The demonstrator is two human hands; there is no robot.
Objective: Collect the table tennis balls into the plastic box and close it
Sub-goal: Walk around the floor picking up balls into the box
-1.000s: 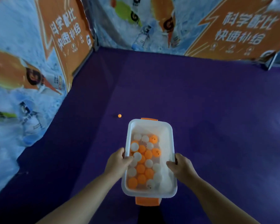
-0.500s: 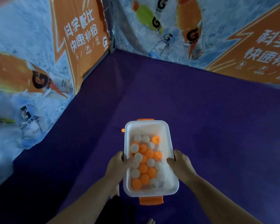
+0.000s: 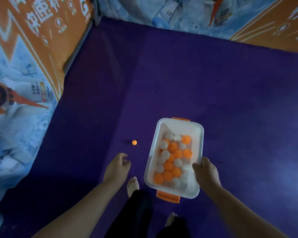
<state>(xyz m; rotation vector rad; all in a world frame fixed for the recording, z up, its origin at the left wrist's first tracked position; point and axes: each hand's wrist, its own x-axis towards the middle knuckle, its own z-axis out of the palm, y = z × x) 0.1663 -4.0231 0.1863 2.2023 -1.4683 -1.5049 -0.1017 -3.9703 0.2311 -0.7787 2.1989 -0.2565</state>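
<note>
Box [image 3: 199, 134] first: the white plastic one with orange latches at both short ends hangs above the purple floor [image 3: 230, 100], lid off, gripped only at its right long rim by your right hand [image 3: 207, 174], thumb inside the wall and fingers wrapped under the edge. Inside it lies a heap of table tennis balls [image 3: 173, 162], orange and white mixed, filling the near two thirds and leaving the far end bare.

Your left hand [image 3: 117, 166] is free of the box, held out to the left of it with the fingers loosely curled and nothing in them. Just beyond its fingertips, one orange ball [image 3: 134, 142] sits alone on the floor, apart from both the hand and the box.

Your bare left foot [image 3: 132, 185] shows between the left forearm and the box; the right foot [image 3: 170, 219] is lower, partly hidden. Printed banners [image 3: 33, 57] wall the floor on the left and far sides.
</note>
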